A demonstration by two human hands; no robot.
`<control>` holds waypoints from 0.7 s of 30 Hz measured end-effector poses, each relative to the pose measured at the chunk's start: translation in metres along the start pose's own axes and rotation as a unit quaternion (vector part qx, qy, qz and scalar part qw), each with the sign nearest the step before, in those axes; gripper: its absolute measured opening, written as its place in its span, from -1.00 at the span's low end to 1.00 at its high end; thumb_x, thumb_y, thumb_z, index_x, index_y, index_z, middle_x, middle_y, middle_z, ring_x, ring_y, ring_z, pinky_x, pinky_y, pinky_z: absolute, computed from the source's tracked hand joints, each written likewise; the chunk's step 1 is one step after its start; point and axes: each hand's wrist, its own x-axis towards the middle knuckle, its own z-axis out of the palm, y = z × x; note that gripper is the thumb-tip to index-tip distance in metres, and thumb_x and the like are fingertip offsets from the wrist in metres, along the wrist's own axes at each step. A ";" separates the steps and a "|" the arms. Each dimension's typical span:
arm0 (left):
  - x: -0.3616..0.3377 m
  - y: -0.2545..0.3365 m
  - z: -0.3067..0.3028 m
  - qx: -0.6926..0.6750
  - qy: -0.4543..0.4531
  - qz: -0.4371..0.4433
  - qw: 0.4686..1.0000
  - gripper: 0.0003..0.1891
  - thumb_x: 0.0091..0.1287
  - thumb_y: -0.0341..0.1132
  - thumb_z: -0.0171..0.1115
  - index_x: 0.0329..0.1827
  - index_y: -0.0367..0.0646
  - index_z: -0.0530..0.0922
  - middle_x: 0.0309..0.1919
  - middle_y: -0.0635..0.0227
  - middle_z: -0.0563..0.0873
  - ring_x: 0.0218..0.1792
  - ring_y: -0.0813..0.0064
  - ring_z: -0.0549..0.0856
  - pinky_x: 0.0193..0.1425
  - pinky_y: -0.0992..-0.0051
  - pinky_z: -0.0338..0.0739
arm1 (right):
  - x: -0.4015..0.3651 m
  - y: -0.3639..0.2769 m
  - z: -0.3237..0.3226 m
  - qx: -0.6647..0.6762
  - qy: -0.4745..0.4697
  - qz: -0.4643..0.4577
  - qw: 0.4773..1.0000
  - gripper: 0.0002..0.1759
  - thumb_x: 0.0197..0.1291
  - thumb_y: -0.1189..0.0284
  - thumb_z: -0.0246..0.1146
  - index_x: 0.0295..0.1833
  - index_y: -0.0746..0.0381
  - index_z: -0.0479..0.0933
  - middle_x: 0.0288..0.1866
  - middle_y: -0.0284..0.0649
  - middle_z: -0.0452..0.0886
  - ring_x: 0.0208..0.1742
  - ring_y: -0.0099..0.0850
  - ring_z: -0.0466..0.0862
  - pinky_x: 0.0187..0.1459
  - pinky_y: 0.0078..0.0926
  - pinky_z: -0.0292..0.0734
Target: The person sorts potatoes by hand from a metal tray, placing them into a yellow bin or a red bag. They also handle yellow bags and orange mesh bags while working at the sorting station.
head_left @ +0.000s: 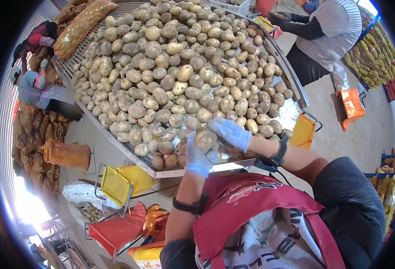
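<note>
A round, dirt-marked potato (205, 139) is between my two gloved hands, above the near edge of the sorting table. My left hand (199, 154), in a thin blue glove, closes on it from the left and below. From the right, my right hand (231, 133) has its fingers against the potato's upper side. Beyond both hands spreads a big heap of potatoes (161, 76), some pale and some caked with soil. A few potatoes lie close to my left wrist at the metal table rim (184, 172).
A yellow bag on a frame (117, 186) and a red bag (119, 228) hang below the table at left. Another yellow bag (302, 131) hangs at right. A full net sack (82, 29) lies on the table's far left. Co-workers stand at right (327, 36) and left (34, 89).
</note>
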 end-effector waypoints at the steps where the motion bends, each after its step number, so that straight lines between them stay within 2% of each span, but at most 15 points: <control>1: 0.003 -0.004 0.003 0.011 -0.003 0.002 1.000 -0.48 0.27 0.17 0.02 0.04 -0.06 0.49 -0.11 0.36 0.62 -0.14 0.39 0.61 -0.15 0.34 0.59 | -0.001 -0.010 -0.008 0.021 -0.001 0.044 0.999 -0.59 0.24 0.16 0.12 0.06 0.22 0.47 0.00 0.04 0.55 -0.04 -0.09 0.60 -0.11 -0.28 0.51; 4: 0.016 -0.027 0.023 -0.021 0.034 0.046 0.998 -0.48 0.26 0.19 0.02 0.05 -0.04 0.49 -0.09 0.38 0.62 -0.11 0.40 0.61 -0.07 0.38 0.56 | -0.007 -0.046 -0.036 0.013 -0.026 0.209 0.977 -0.76 0.31 0.42 0.08 0.00 0.31 0.46 -0.19 0.01 0.57 -0.20 -0.12 0.64 -0.24 -0.30 0.52; 5: 0.011 -0.031 0.028 0.010 0.028 0.047 0.998 -0.49 0.28 0.16 0.02 0.07 -0.06 0.49 -0.06 0.38 0.62 -0.06 0.42 0.61 0.02 0.42 0.54 | -0.012 -0.044 -0.042 0.002 -0.035 0.202 0.979 -0.76 0.31 0.40 0.07 -0.06 0.37 0.45 -0.23 0.04 0.57 -0.26 -0.09 0.63 -0.30 -0.28 0.51; 8: 0.033 -0.059 0.031 -0.074 -0.038 0.073 0.994 -0.50 0.31 0.13 0.03 0.07 -0.09 0.48 -0.03 0.37 0.61 -0.02 0.42 0.61 0.06 0.43 0.53 | -0.034 0.002 -0.027 0.058 0.085 0.153 0.983 -0.62 0.29 0.19 0.11 0.03 0.26 0.47 -0.27 0.05 0.60 -0.29 -0.13 0.65 -0.24 -0.26 0.53; 9: 0.036 -0.062 0.030 -0.063 -0.016 0.075 0.995 -0.52 0.35 0.09 0.02 0.07 -0.14 0.47 -0.05 0.35 0.60 -0.02 0.43 0.60 0.09 0.42 0.53 | -0.038 0.011 -0.022 0.096 0.132 0.133 0.978 -0.60 0.30 0.15 0.11 0.05 0.23 0.48 -0.28 0.03 0.60 -0.31 -0.16 0.65 -0.24 -0.27 0.54; 10: 0.028 -0.064 0.035 -0.005 -0.030 0.116 0.993 -0.53 0.35 0.08 0.02 0.06 -0.15 0.47 -0.07 0.36 0.60 -0.04 0.44 0.60 0.09 0.42 0.52 | -0.041 0.023 -0.023 -0.002 0.136 0.058 0.989 -0.65 0.29 0.20 0.12 0.03 0.21 0.49 -0.27 0.00 0.60 -0.32 -0.16 0.65 -0.25 -0.29 0.54; 12: 0.009 -0.067 0.042 0.107 -0.057 0.202 0.972 -0.54 0.37 0.05 0.03 0.05 -0.17 0.47 -0.11 0.37 0.60 -0.07 0.47 0.60 0.10 0.41 0.52 | -0.041 0.044 -0.024 -0.195 0.134 -0.095 0.967 -0.74 0.27 0.32 0.12 0.01 0.19 0.51 -0.25 -0.05 0.59 -0.35 -0.15 0.63 -0.26 -0.32 0.55; 13: 0.015 -0.068 0.033 0.238 -0.057 0.310 0.919 -0.54 0.38 0.04 0.01 0.06 -0.19 0.46 -0.13 0.36 0.60 -0.07 0.46 0.60 0.09 0.41 0.52 | -0.042 0.044 -0.023 -0.104 0.119 -0.019 0.987 -0.74 0.21 0.36 0.14 0.00 0.17 0.52 -0.24 -0.06 0.58 -0.32 -0.13 0.63 -0.24 -0.31 0.55; 14: 0.027 -0.069 0.017 0.362 -0.053 0.407 0.837 -0.54 0.39 0.03 -0.01 0.06 -0.21 0.46 -0.14 0.36 0.60 -0.08 0.46 0.61 0.09 0.41 0.53 | -0.043 0.040 -0.018 -0.009 0.100 0.055 0.993 -0.73 0.15 0.41 0.16 -0.02 0.16 0.53 -0.23 -0.08 0.58 -0.30 -0.11 0.62 -0.22 -0.30 0.54; 16: 0.027 -0.057 -0.009 0.498 -0.009 0.496 0.712 -0.53 0.41 0.03 -0.03 0.06 -0.24 0.46 -0.16 0.35 0.60 -0.12 0.44 0.61 0.05 0.38 0.55 | -0.037 0.033 -0.006 -0.003 0.044 0.085 0.995 -0.71 0.06 0.46 0.19 -0.05 0.17 0.53 -0.22 -0.09 0.56 -0.25 -0.12 0.61 -0.19 -0.29 0.54; 17: 0.023 -0.045 -0.022 0.518 0.028 0.500 0.693 -0.52 0.41 0.03 -0.03 0.05 -0.25 0.46 -0.17 0.34 0.61 -0.14 0.43 0.62 0.01 0.36 0.57 | -0.029 0.031 0.003 -0.093 0.015 0.040 0.995 -0.72 0.04 0.47 0.19 -0.06 0.19 0.52 -0.22 -0.09 0.55 -0.22 -0.15 0.61 -0.19 -0.30 0.54; 18: 0.006 -0.026 -0.027 0.438 0.026 0.471 0.765 -0.51 0.41 0.05 -0.03 0.04 -0.26 0.47 -0.17 0.33 0.61 -0.17 0.42 0.63 -0.04 0.33 0.59 | -0.019 0.028 0.013 -0.184 -0.013 -0.007 0.983 -0.72 0.01 0.48 0.19 -0.08 0.21 0.51 -0.22 -0.08 0.54 -0.20 -0.18 0.60 -0.18 -0.31 0.53; 19: -0.010 -0.007 -0.032 0.346 0.027 0.445 0.826 -0.50 0.41 0.06 -0.04 0.02 -0.26 0.48 -0.17 0.33 0.62 -0.21 0.41 0.63 -0.09 0.31 0.61 | -0.010 0.021 0.029 -0.207 -0.013 -0.071 0.976 -0.76 0.02 0.47 0.17 -0.13 0.19 0.53 -0.23 -0.14 0.55 -0.17 -0.23 0.60 -0.15 -0.32 0.53; 20: -0.044 0.018 -0.028 0.131 -0.011 0.359 0.924 -0.48 0.40 0.09 -0.04 0.01 -0.26 0.49 -0.17 0.31 0.63 -0.24 0.41 0.64 -0.15 0.29 0.63 | -0.003 0.008 0.051 -0.227 -0.013 -0.134 0.964 -0.79 0.03 0.47 0.16 -0.17 0.17 0.55 -0.25 -0.19 0.55 -0.14 -0.28 0.60 -0.12 -0.34 0.52; 21: -0.063 0.040 -0.040 0.059 0.054 0.373 0.924 -0.48 0.38 0.11 -0.03 0.00 -0.24 0.51 -0.18 0.32 0.64 -0.27 0.42 0.65 -0.19 0.30 0.63 | 0.002 -0.005 0.074 -0.245 -0.013 -0.199 0.949 -0.82 0.04 0.46 0.15 -0.22 0.15 0.57 -0.27 -0.25 0.56 -0.11 -0.34 0.59 -0.09 -0.35 0.51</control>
